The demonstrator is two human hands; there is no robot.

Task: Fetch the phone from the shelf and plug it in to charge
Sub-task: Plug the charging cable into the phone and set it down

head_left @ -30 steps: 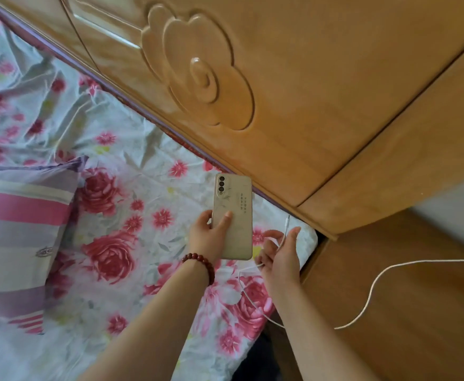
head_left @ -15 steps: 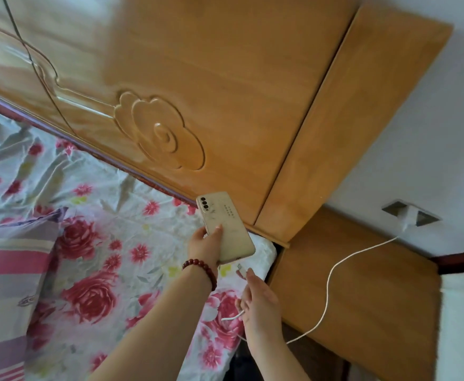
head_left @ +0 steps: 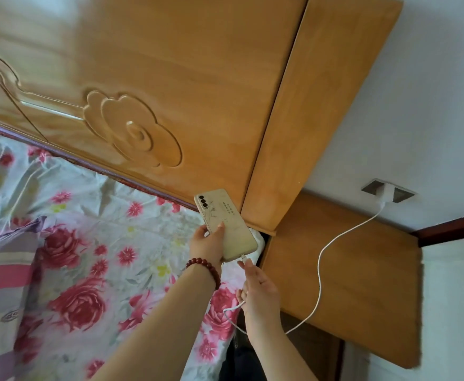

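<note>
In the head view, both forearms are reaching forward and up from the bottom edge, meeting over the corner of the bed [head_left: 93,215].

The left hand [head_left: 207,247] is gripping the phone [head_left: 226,224], back side showing, with the thumb lying across the case and the other fingers wrapped behind the left edge, hidden. The wrist is bending slightly back, wearing a bead bracelet [head_left: 204,270]. The phone is tilting, its camera end pointing up and left beyond the fingertips, its lower end hanging just past the heel of the hand, above the bed's corner and near the headboard [head_left: 170,78].

The right hand [head_left: 258,290] is lying palm-left just below the phone. Its thumb and forefinger are pinching the plug [head_left: 244,258], which is touching the phone's bottom edge; whether it is fully seated I cannot tell. The remaining fingers are curling loosely, and the cable [head_left: 319,270] is looping under them, then running off to the right across the nightstand [head_left: 363,284] and rising to the charger [head_left: 385,195] sitting in the wall socket [head_left: 403,193], well away from both hands.

A striped pillow [head_left: 2,276] is lying far left of the left arm.
</note>
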